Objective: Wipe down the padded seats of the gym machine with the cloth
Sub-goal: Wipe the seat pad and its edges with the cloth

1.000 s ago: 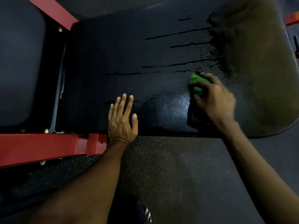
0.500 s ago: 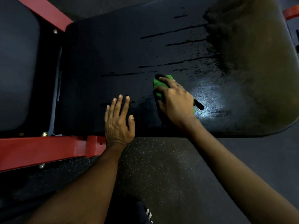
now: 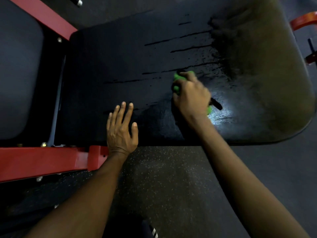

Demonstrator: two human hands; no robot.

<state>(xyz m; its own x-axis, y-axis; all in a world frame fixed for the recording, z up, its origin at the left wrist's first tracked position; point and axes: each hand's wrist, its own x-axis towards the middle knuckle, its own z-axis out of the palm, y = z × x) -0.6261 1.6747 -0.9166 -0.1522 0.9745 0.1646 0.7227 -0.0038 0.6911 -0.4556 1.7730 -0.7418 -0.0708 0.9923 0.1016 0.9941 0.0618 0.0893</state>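
Observation:
A wide black padded seat [image 3: 130, 54] fills the upper middle of the view. Dark wet streaks run across it and its near right part shines with moisture. My right hand [image 3: 192, 98] grips a bright green cloth [image 3: 178, 79] and presses it on the pad near the middle. A green corner and a black strip stick out under the hand's right side. My left hand [image 3: 121, 129] rests flat on the pad's near edge, fingers straight and spread.
A second dark pad [image 3: 17, 69] lies at the far left beyond a gap. Red frame bars [image 3: 42, 162] run along the near left and the upper left. The speckled rubber floor [image 3: 168, 186] lies below. Red metal parts [image 3: 305, 21] stick out at the right edge.
My right hand swept the cloth left across the pad from its right part to near the middle, then shifted slightly back right. My left hand stayed flat in place.

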